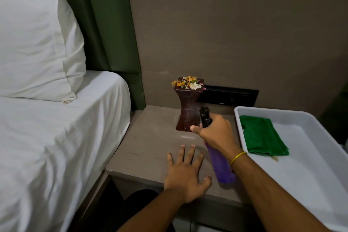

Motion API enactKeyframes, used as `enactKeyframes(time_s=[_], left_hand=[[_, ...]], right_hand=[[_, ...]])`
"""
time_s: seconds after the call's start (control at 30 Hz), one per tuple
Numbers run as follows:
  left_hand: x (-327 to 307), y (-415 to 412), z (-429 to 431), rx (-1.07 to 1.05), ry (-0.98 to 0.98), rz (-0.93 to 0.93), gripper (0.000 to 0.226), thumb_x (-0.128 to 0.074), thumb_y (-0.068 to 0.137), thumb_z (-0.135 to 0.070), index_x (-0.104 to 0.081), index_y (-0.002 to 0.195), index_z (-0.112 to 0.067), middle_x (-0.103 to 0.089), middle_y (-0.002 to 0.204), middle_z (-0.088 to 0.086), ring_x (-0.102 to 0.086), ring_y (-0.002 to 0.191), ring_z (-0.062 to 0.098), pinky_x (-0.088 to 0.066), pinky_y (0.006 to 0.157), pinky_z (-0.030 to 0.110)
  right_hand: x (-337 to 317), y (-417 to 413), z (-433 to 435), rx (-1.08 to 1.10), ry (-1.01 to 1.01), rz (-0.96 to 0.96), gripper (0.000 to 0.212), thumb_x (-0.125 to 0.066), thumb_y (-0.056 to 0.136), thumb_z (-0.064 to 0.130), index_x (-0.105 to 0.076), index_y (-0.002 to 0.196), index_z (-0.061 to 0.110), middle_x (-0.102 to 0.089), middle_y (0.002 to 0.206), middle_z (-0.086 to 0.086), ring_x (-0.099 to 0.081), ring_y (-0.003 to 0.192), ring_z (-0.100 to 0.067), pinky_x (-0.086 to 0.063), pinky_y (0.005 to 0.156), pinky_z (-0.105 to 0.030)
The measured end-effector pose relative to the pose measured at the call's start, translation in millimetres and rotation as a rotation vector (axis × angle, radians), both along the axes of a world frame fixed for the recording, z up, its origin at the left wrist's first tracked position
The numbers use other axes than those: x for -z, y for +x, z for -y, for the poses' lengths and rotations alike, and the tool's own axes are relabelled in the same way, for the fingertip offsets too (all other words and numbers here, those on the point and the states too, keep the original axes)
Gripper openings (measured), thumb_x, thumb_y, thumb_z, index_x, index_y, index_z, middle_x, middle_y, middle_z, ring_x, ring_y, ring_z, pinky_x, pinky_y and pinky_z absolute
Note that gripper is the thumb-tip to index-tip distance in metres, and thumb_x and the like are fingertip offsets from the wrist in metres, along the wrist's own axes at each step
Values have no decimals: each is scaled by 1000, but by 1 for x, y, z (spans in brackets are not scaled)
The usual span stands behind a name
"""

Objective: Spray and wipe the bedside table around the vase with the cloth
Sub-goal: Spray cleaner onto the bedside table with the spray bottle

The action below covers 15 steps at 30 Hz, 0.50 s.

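Right hand gripping the purple spray bottle, left hand flat and splayed on the tabletop: better mist low, off the vase.

Bedside table: grey-brown wood-grain top, set beside the bed. Vase: dark reddish-brown, waisted, upright near the table's rear, dried petals at its mouth. Spray bottle: purple body, black head, tilted toward the vase base. Cloth: green, folded, lying in a white tray.

A bedroom — made bed, pillow, bedside table, padded headboard.
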<state>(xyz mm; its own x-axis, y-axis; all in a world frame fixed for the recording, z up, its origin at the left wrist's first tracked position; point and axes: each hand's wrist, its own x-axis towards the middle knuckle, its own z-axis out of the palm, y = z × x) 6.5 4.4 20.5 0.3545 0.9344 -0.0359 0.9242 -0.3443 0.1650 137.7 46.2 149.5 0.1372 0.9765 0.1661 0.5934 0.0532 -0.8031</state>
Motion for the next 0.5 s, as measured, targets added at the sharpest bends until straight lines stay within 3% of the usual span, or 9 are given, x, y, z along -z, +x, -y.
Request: enactKeyframes(time_s=[0.1, 0.17, 0.33, 0.43, 0.5], left_hand=[[1, -1, 0, 2, 28, 16, 87, -20, 93, -82, -3, 167, -39, 6, 182, 1, 11, 166, 35, 10, 124, 75], [8, 4, 10, 6, -6, -3, 88, -18, 92, -82, 0, 167, -39, 6, 182, 2, 12, 166, 35, 10, 125, 75], [8, -1, 6, -5, 17, 8, 87, -16, 93, -83, -3, 167, -39, 5, 182, 3, 12, 166, 34, 10, 126, 75], [10, -2, 6, -8, 22, 12, 87, -16, 93, -84, -7, 167, -39, 4, 182, 3, 11, 166, 34, 11, 125, 75], [11, -2, 5, -9, 32, 22, 86, -17, 94, -83, -6, 167, -39, 4, 182, 3, 11, 166, 34, 10, 125, 74]], right_hand=[[1, 4, 4, 22, -17, 15, 35, -90, 71, 48, -56, 67, 38, -65, 58, 25, -62, 58, 10, -38, 45, -1], [13, 13, 13, 29, -81, 43, 35, -88, 70, 50, -57, 65, 35, -63, 57, 18, -59, 55, 4, -33, 42, -7], [18, 12, 13, 32, -130, 58, 35, -87, 69, 51, -59, 67, 30, -63, 63, 15, -55, 60, 6, -33, 39, -8], [21, 10, 14, 25, -186, 104, 35, -85, 72, 53, -63, 72, 26, -65, 69, 11, -57, 63, -1, -38, 46, -16], [21, 10, 16, 16, -156, 84, 33, -86, 72, 52, -59, 73, 32, -62, 68, 16, -54, 63, 5, -34, 44, -9]])
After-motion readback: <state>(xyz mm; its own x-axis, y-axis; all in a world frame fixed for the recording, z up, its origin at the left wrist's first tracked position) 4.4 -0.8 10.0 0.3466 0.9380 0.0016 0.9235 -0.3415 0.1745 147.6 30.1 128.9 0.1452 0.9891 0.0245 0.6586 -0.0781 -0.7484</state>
